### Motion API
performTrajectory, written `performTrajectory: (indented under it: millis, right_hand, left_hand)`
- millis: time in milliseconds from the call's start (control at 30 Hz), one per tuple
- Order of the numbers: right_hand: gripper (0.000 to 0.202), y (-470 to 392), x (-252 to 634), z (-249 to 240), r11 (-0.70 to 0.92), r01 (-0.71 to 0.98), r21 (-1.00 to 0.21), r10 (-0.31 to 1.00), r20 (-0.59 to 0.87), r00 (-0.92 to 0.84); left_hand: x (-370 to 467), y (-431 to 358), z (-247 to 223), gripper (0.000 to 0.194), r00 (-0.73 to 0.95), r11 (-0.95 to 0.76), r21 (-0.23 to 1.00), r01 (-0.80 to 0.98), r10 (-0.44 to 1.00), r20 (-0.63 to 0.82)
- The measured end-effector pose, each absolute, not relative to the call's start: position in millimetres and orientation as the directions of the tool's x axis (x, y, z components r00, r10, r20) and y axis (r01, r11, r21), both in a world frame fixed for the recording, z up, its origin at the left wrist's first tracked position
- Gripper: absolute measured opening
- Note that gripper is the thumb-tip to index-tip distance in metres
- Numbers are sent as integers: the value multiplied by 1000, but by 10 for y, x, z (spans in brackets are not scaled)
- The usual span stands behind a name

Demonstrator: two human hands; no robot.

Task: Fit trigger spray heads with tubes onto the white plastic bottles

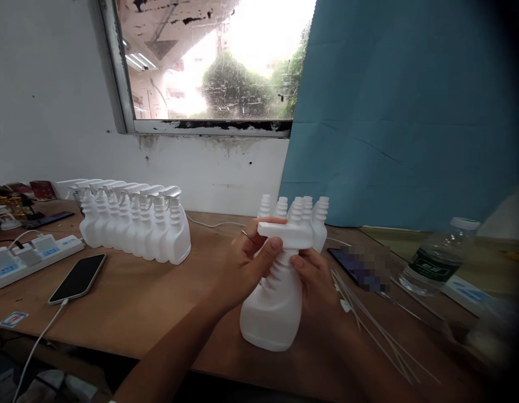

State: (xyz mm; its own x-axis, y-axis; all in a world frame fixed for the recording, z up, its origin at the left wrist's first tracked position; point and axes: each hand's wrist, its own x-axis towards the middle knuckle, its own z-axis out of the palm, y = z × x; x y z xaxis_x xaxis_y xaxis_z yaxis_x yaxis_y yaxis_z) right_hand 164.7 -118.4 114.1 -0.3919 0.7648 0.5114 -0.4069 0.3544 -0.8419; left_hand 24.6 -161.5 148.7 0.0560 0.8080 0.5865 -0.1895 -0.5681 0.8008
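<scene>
A white spray bottle (pixel 271 313) stands upright near the front edge of the brown table (pixel 171 313), its white trigger head (pixel 290 235) on top. My left hand (pixel 246 260), a ring on one finger, is wrapped round the left side of the head and neck. From the right, my right hand (pixel 316 274) grips the neck just under the head. Behind them are several white bottles without heads (pixel 321 215). At the left, a row of white bottles with trigger heads (pixel 175 229) stands close together.
A charging phone (pixel 78 278) and a power strip (pixel 36 260) lie at the left. On the right are thin white tubes (pixel 377 330), a dark phone (pixel 355 270) and a water bottle (pixel 438 260). A blue cloth (pixel 402 123) hangs behind.
</scene>
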Motion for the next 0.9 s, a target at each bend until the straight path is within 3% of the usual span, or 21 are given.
performTrajectory:
  millis: [267,533,900]
  right_hand:
    - [39,-1181,1607,1178,247,-385,-889,791,415,-451]
    - [30,-1169,1632,1145,220,-471,-854,747,458,-482]
    - [41,-1196,1619,1204,211,-492,-844,733,470,-491]
  left_hand:
    - [300,-1608,1378,39,-16,-547,797,-255,827,562]
    - [281,-1540,1337,38,8,-547,774,-320,815,579]
    - [284,-1547,1341,35,15,-567,752,-337,795,606]
